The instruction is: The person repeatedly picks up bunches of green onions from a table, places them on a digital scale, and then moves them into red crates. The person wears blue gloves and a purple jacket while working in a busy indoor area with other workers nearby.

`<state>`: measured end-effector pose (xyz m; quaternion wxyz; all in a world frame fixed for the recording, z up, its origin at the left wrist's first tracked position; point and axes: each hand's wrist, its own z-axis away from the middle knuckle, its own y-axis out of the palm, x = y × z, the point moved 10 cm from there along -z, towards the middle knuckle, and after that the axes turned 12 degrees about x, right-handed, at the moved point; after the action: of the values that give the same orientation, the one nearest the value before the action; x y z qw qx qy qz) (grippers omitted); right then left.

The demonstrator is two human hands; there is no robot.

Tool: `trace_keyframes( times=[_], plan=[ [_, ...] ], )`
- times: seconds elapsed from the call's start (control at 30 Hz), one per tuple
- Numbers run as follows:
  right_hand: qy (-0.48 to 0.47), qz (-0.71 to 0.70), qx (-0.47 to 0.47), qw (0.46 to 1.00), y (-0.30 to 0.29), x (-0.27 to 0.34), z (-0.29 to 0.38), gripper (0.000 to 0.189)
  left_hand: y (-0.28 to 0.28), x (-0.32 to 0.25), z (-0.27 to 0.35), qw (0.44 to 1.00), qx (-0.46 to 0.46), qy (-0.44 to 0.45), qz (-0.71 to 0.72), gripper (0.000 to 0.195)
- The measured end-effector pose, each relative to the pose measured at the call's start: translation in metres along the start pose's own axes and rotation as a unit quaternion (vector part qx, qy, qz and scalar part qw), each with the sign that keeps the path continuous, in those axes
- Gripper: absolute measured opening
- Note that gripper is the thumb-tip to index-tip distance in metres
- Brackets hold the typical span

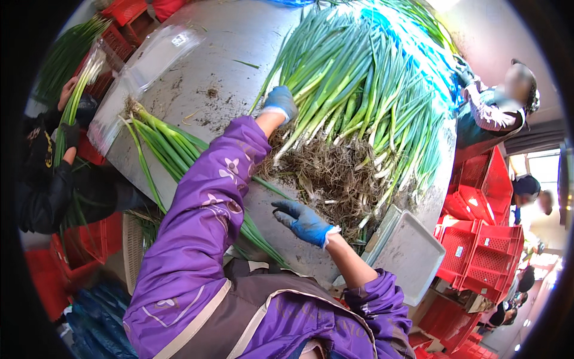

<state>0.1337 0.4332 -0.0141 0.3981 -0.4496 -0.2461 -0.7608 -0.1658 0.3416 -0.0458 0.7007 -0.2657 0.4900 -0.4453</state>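
Note:
A large heap of green onions [332, 80] lies before me, leaves pointing away and muddy roots [336, 175] towards me. My left hand [280, 104], in a soiled blue glove, rests at the heap's left edge against the stalks. Its fingers are curled and partly hidden, so a grip on any stalk cannot be made out. Below the roots, my right hand [302, 221], also blue-gloved, hovers with its fingers apart and nothing in them. A smaller bunch of green onions [168, 141] lies at the left, passing under my left forearm, its roots to the upper left.
Soil litters the metal table [264, 40]. Clear plastic bags [152, 58] lie at its left edge; a pale tray [410, 256] leans at the right. One person [42, 179] holds onions at left; another person [493, 103] stands at right. Red crates [480, 251] are stacked beyond.

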Motion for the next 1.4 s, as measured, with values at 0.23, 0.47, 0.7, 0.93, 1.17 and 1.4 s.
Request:
trace_keyframes(
  times=[0.23, 0.47, 0.7, 0.93, 1.17, 1.4],
  plan=[
    [-0.048, -0.088, -0.026, 0.995, -0.028, -0.002, 0.001, 0.041, -0.019, 0.020, -0.022, 0.969, 0.234, -0.027, 0.072, 0.023],
    [-0.071, -0.146, -0.010, 0.987, -0.042, -0.003, -0.002, 0.037, -0.022, 0.025, -0.024, 0.945, 0.292, 0.004, 0.150, 0.022],
    [-0.196, -0.339, -0.334, 0.857, -0.091, 0.021, 0.072, 0.051, 0.002, -0.090, 0.081, 0.701, 0.354, 0.101, 0.611, 0.035],
    [-0.323, 0.188, -0.535, 0.757, -0.011, 0.093, 0.259, 0.042, 0.072, -0.191, 0.214, 0.559, 0.302, 0.136, 0.760, 0.029],
    [-0.371, 0.135, -0.562, 0.727, 0.017, 0.030, 0.285, 0.032, 0.135, -0.185, 0.277, 0.463, 0.353, 0.133, 0.802, 0.044],
    [-0.329, 0.166, -0.601, 0.710, 0.015, 0.024, 0.273, 0.044, 0.166, -0.165, 0.293, 0.448, 0.300, 0.077, 0.839, 0.023]
  ],
)
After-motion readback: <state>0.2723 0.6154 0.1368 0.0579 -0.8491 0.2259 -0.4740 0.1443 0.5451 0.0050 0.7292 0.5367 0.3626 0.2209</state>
